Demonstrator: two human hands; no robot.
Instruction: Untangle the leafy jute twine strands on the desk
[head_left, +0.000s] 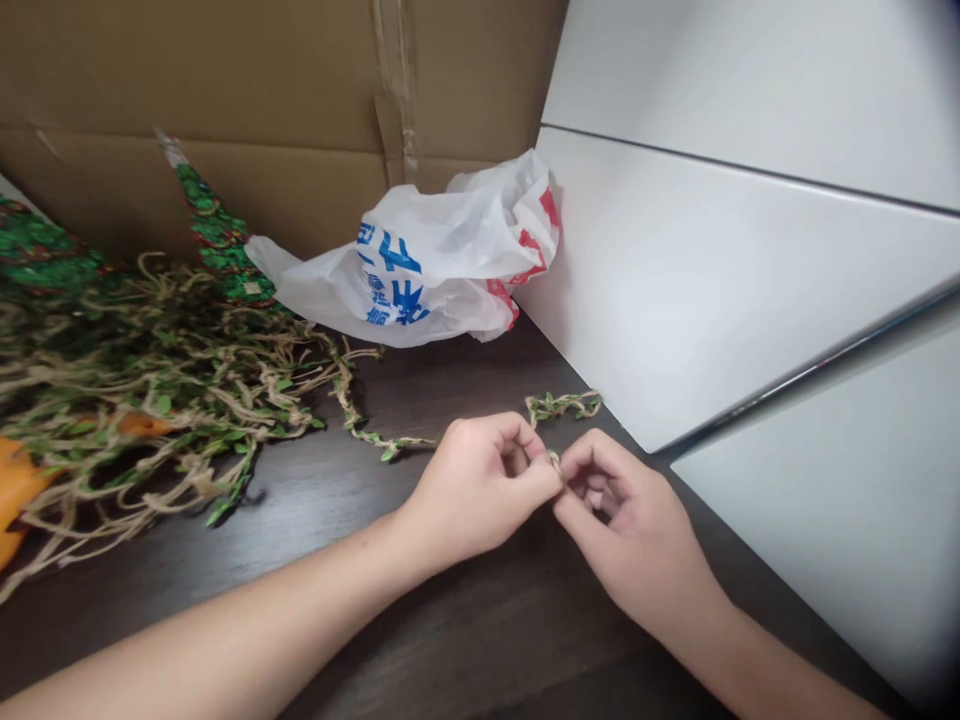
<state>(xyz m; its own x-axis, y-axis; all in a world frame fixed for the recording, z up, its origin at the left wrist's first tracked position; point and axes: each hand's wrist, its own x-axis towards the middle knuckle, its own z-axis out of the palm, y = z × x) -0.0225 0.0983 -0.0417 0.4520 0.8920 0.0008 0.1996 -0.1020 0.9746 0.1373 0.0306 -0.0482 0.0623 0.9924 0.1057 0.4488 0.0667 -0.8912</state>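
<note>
Hands: left hand (pixel 476 490) and right hand (pixel 626 525) pinching thin jute strand with small green leaves (pixel 562 405) between fingertips, fingers clenched;
Strand: trailing from hands across dark wood tabletop (pixel 480 640) into tangled jute-and-leaf heap (pixel 150 400);
Nearby: white plastic bag (pixel 420 260) leaning on brown corrugated cardboard (pixel 225 80);

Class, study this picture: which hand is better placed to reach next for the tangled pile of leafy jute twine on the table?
Left, probably: the left hand sits nearer the pile of leafy jute twine, while the right hand lies farther off, though both pinch the same leafy jute strand.
</note>
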